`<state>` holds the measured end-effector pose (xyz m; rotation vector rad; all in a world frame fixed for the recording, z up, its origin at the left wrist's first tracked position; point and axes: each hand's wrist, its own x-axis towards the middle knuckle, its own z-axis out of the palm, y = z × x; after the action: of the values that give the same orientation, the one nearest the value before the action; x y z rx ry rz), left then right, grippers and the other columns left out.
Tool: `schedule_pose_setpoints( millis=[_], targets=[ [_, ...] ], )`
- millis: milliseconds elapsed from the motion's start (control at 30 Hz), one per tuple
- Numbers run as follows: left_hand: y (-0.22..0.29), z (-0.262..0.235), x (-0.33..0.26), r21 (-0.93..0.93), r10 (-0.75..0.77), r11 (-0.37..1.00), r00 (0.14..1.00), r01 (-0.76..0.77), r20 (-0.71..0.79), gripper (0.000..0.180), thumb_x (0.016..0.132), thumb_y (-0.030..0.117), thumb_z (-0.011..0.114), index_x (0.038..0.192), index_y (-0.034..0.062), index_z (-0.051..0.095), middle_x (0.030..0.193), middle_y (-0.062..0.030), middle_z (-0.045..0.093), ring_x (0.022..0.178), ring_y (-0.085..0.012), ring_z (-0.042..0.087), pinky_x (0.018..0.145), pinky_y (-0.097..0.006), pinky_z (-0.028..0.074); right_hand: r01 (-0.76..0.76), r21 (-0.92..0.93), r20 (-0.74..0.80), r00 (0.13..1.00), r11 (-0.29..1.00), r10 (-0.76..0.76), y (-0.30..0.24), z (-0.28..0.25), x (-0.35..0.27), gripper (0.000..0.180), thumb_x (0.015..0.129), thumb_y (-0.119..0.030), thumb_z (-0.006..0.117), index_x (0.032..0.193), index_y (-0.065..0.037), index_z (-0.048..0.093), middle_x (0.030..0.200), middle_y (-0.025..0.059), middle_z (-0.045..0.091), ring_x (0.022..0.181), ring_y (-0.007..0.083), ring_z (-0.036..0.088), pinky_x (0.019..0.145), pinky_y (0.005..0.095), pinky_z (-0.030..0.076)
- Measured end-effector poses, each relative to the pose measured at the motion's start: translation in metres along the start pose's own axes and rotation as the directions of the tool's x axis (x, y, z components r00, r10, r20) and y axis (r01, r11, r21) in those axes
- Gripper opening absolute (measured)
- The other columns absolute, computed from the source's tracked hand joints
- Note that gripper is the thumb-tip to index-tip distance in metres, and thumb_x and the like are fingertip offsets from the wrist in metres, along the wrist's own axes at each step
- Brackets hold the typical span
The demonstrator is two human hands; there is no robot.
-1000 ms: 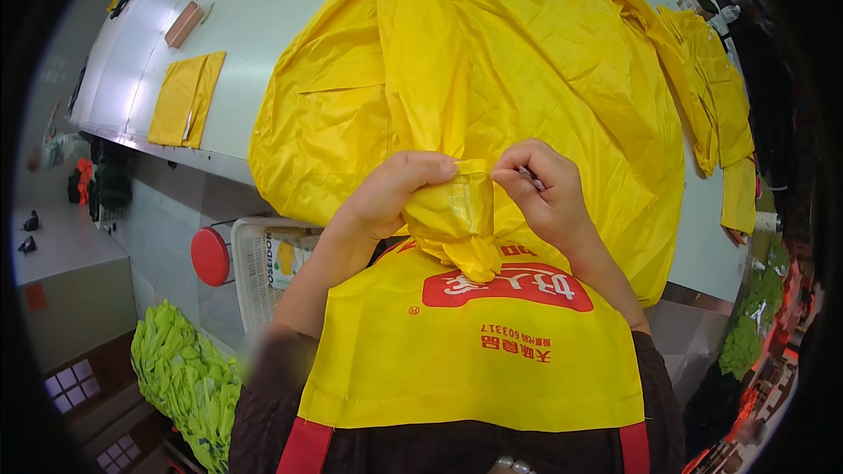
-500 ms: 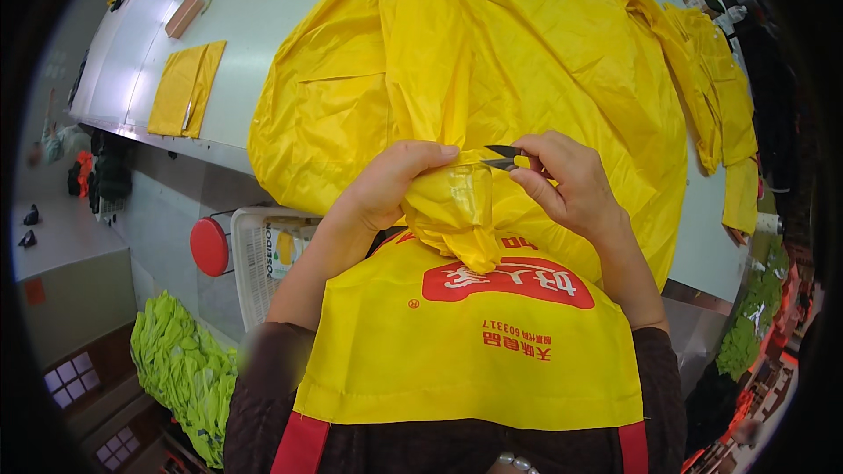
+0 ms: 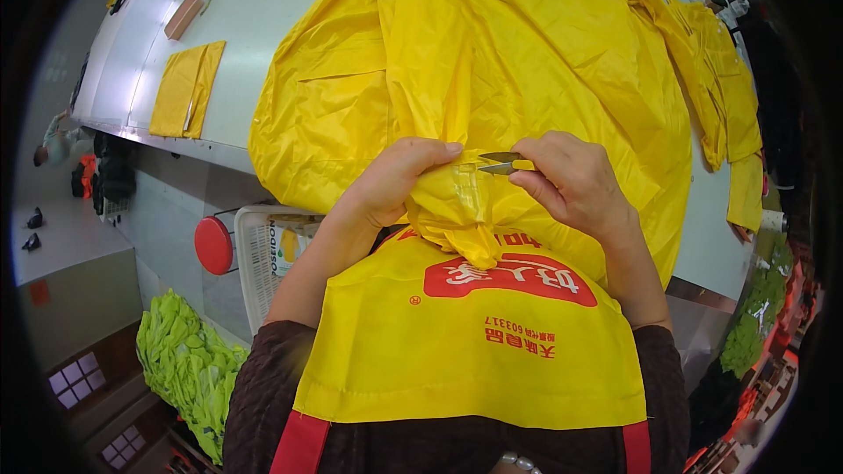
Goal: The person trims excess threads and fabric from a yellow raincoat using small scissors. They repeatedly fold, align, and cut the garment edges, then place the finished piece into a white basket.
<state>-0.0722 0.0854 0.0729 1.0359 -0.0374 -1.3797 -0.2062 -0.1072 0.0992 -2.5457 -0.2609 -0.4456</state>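
A large yellow raincoat point(image 3: 544, 61) of thin, shiny fabric spreads over the table and hangs down at the front edge. My left hand point(image 3: 391, 180) pinches a fold of it between thumb and fingers, close to a sleeve. In my right hand point(image 3: 575, 183) is a pair of thread snips point(image 3: 502, 164) with dark blades and a yellow part near the grip. Its blades are slightly apart and point left at the fold, just right of my left thumb. Below the blades a clear, glossy strip point(image 3: 470, 191) runs down the gathered cloth.
The pale table point(image 3: 255, 0) carries a folded yellow piece point(image 3: 186, 92) and a brownish block point(image 3: 183, 16) at left. More yellow garments point(image 3: 716, 79) lie at right. A white basket point(image 3: 255, 254), a red stool point(image 3: 212, 244) and a lime-green heap point(image 3: 184, 369) stand lower left. I wear a yellow apron point(image 3: 465, 386).
The blades of the snips have come closer together, and my right hand has turned slightly. My left hand keeps its pinch on the raincoat.
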Motion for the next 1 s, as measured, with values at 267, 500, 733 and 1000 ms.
schedule_pose_setpoints(
  millis=[267,500,733,1000],
  targets=[
    [-0.004,0.002,0.005,-0.024,-0.030,0.999,0.999,0.029,-0.027,0.021,0.086,0.019,0.054,0.087,-0.0008,0.060,0.082,-0.0074,0.064,0.069,-0.0133,0.061,0.063,-0.026,0.050,-0.005,0.066,-0.041,0.999,0.998,0.008,0.000,0.016,0.001,0.020,0.078,-0.022,0.063,0.086,-0.006,0.053,0.066,0.0072,0.050,0.058,0.0241,0.053,0.048,0.0330,0.041],
    [-0.005,0.001,0.006,-0.059,-0.025,0.998,1.000,0.025,-0.008,0.022,0.086,0.019,0.053,0.091,-0.0013,0.059,0.085,-0.0081,0.064,0.072,-0.0144,0.062,0.067,-0.028,0.051,0.023,-0.045,-0.055,0.998,0.999,-0.026,-0.001,0.018,0.001,0.022,0.080,-0.025,0.061,0.086,-0.006,0.053,0.067,0.0075,0.050,0.058,0.0241,0.053,0.048,0.0330,0.041],
    [-0.009,0.002,0.006,-0.061,0.005,0.998,1.000,-0.006,-0.019,0.026,0.086,0.019,0.051,0.094,-0.0043,0.058,0.090,-0.0132,0.064,0.077,-0.0198,0.064,0.071,-0.031,0.052,-0.003,-0.039,-0.057,0.998,0.999,0.000,-0.001,0.017,-0.003,0.022,0.079,-0.023,0.063,0.087,-0.005,0.053,0.068,0.0075,0.051,0.059,0.0242,0.053,0.048,0.0331,0.041],
    [-0.010,0.002,0.006,-0.074,0.011,0.997,1.000,-0.013,-0.029,0.026,0.087,0.019,0.051,0.096,-0.0042,0.057,0.091,-0.0136,0.064,0.079,-0.0205,0.064,0.073,-0.032,0.052,-0.002,-0.058,-0.112,0.994,0.998,-0.005,-0.002,0.022,-0.005,0.022,0.078,-0.021,0.064,0.087,-0.005,0.053,0.068,0.0070,0.051,0.059,0.0240,0.053,0.048,0.0333,0.041]
  ],
)
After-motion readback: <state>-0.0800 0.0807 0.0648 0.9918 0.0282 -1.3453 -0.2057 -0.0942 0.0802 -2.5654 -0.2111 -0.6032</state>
